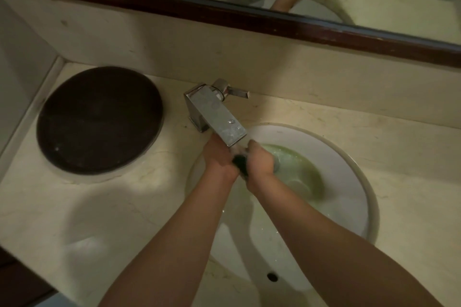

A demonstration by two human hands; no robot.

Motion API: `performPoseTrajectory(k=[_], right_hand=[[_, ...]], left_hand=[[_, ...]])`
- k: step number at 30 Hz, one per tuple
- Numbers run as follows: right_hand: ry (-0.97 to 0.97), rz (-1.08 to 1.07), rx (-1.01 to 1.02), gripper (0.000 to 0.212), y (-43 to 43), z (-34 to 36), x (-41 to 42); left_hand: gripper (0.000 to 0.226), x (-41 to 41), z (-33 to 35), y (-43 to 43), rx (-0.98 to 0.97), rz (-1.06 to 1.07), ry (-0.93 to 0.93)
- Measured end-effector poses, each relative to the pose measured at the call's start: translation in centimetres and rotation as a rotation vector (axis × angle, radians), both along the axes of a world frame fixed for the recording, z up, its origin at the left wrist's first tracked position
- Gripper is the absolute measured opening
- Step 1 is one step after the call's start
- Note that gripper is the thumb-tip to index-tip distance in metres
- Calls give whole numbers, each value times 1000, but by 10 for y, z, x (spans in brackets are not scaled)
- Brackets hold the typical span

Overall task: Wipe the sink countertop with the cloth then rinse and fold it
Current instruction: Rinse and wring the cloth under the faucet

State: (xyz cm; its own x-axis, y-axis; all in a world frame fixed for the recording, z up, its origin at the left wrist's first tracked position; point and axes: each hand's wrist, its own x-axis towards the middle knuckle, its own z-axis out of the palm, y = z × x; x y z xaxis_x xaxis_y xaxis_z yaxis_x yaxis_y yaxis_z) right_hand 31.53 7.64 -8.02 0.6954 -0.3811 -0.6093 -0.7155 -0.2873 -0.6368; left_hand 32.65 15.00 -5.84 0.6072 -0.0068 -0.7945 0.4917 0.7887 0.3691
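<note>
Head view: rinse step, dark bunched cloth [240,164] held under the square chrome tap [216,114].
Left hand [219,157] and right hand [259,161], fingers clamped on cloth, over round white basin [354,197] below tap; next, likely wringing, then folding; beige stone desk [74,207] appears wiped.

no readable text, labels or numbers

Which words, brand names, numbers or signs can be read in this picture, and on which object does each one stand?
None can be read.
Faucet: bare metal with water drops, no brand visible.
Dark round tray: plain.
Sink and countertop: no marking.
Dark cloth, held between left hand and right hand: blurred, no label seen.
</note>
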Motion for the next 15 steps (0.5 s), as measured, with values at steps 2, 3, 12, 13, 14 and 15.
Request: performPoseTrajectory(k=[2,3,12,13,14,15], right_hand=[[-29,-154,133,12,-1,0,-1],[-56,-294,255,13,0,6,-3],[-285,-235,527,21,-1,29,-5],[-270,-181,451,19,4,33,-4],[-271,-139,399,17,6,30,-2],[-249,-130,359,21,7,34,-2]], left_hand=[[32,-2,-3,0,14,22,-64],[31,-5,-8,2,22,16,-84],[17,-21,-1,10,67,-339,-204],[16,-23,1,9,85,-364,-214],[15,-23,3,9,110,-376,-228],[15,-22,5,9,126,-365,-229]])
